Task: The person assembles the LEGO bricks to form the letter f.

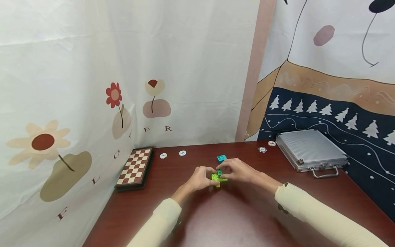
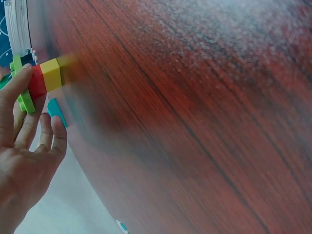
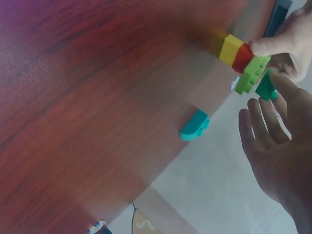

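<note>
Over the middle of the red-brown table (image 1: 247, 216) both hands meet at a small brick stack (image 1: 218, 177). The stack is a yellow brick (image 2: 51, 74), a red brick (image 2: 36, 83) and a lime green plate (image 3: 251, 74). My left hand (image 1: 205, 175) pinches it at the red brick, with the yellow end pointing down at the table. My right hand (image 1: 223, 168) pinches a dark green brick (image 3: 265, 86) against the lime plate, its other fingers spread loosely (image 3: 261, 126). A teal brick (image 1: 221, 158) lies alone on the table just beyond the hands.
A folded chessboard (image 1: 134, 167) lies at the table's left edge. A closed aluminium case (image 1: 310, 150) sits at the back right. Poker chips (image 1: 163, 155) lie along the far edge. Printed cloth backdrops close off the left, back and right sides.
</note>
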Demonstrator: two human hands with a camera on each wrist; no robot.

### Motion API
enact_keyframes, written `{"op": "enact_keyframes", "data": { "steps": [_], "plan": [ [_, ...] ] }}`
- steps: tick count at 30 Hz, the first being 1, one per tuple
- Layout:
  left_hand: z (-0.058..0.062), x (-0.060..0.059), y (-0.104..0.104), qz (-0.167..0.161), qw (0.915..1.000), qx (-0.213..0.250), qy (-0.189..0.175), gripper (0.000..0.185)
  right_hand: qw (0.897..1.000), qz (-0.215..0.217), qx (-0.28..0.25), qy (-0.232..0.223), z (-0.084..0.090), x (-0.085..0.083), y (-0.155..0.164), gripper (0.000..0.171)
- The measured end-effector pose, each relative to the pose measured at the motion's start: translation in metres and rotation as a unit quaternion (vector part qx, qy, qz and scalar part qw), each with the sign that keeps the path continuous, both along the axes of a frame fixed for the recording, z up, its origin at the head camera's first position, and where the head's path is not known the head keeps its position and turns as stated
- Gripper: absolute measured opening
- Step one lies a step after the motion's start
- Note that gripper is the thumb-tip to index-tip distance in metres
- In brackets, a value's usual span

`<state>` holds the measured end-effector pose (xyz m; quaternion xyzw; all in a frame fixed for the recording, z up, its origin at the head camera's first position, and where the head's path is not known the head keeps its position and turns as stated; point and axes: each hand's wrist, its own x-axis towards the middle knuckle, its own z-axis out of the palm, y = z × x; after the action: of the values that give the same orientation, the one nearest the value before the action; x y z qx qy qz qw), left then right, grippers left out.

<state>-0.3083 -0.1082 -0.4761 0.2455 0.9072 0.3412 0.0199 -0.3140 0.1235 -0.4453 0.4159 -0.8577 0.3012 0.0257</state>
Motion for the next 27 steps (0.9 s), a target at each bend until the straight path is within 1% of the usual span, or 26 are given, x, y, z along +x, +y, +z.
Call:
{"op": "enact_keyframes", "data": {
  "steps": [7,17,27],
  "plan": [
    [-0.0012,0.0000,0.0005,0.002,1.0000,-0.009,0.002,0.042,1.000,-0.001,-0.005,-0.006,-0.0051,0.0013,-0.0022,0.032],
    [0.0014,0.0003,0.0000,-0.001,0.9999,-0.014,0.008,0.040,1.000,0.011,-0.016,-0.021,-0.0047,0.0022,-0.0047,0.034],
    [-0.0002,-0.0004,-0.0004,-0.003,0.9999,-0.012,0.011,0.041,1.000,-0.001,-0.008,-0.018,-0.0093,0.0019,-0.0066,0.035]
  ]
}}
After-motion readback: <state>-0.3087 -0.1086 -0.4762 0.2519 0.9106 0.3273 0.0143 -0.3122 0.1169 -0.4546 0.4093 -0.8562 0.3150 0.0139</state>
